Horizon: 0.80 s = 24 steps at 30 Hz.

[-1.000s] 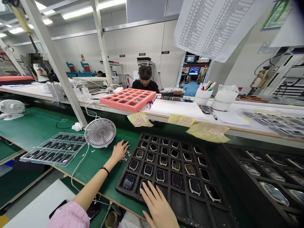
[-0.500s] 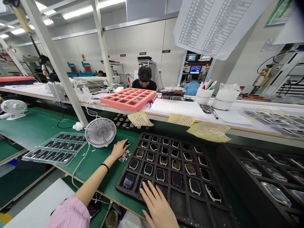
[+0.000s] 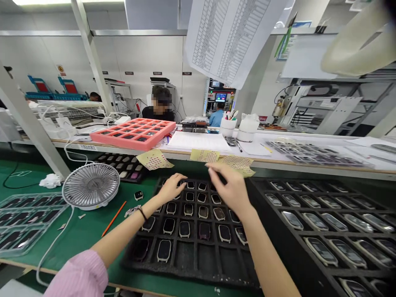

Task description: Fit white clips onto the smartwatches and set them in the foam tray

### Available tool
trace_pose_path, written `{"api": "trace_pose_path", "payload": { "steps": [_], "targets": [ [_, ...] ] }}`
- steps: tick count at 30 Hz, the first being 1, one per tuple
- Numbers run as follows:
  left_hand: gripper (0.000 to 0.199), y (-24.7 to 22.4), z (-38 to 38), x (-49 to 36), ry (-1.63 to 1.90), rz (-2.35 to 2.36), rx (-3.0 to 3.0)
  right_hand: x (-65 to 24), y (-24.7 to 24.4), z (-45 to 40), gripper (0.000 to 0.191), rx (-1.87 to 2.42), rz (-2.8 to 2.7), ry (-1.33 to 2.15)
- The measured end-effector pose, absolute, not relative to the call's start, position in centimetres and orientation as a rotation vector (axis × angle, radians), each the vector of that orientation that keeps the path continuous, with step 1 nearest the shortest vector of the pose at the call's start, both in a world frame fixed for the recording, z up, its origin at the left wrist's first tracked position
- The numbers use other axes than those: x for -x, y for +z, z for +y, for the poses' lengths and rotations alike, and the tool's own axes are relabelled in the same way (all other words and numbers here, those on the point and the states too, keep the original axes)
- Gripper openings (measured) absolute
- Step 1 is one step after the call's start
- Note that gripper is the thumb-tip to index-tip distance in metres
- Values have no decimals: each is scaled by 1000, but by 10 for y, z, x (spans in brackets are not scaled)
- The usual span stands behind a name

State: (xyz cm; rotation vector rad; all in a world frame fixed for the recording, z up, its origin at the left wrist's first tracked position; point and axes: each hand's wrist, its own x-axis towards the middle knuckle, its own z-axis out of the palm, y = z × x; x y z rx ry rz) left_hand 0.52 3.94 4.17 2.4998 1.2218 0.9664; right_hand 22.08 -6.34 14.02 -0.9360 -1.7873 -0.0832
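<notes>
Above black foam tray (image 3: 188, 268), left hand (image 3: 169, 189), right hand (image 3: 230, 192); desk fan (image 3: 91, 185) beside tray.

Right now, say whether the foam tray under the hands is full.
Not full: the foam tray has empty pockets in its nearest row; watch cases fill rows beyond.

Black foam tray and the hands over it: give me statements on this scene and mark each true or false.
1. The left hand is over the black foam tray of watch cases. True.
2. The right hand grips a watch case. False: its fingers are spread, with nothing visible in them.
3. An orange pencil lies on the green mat. True.
4. The desk fan stands right of the black foam tray. False: it stands left of it.
5. The pink foam tray sits on the white bench beyond. True.
</notes>
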Motion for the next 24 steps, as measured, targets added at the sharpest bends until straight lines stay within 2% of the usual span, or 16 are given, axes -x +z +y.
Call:
{"api": "trace_pose_path", "payload": {
  "steps": [2, 5, 10, 16, 24],
  "targets": [
    [24, 50, 44, -43, 1047, 1057, -2393, -238, 155, -46, 23, 970, -1579, -109],
    [30, 54, 53, -86, 1087, 980, -2220, -265, 151, -25, 26, 1069, -1389, -55],
    [40, 48, 80, -132, 1126, 1026, -2080, -305, 110, 16, 12, 1465, -1723, 74],
    [18, 49, 101, -157, 1136, 996, -2030, -317, 76, 50, 18, 1346, -1926, 117],
    [23, 44, 109, -174, 1123, 984, -2004, -332, 67, 57, 12, 1285, -1863, 35]
  ]
}}
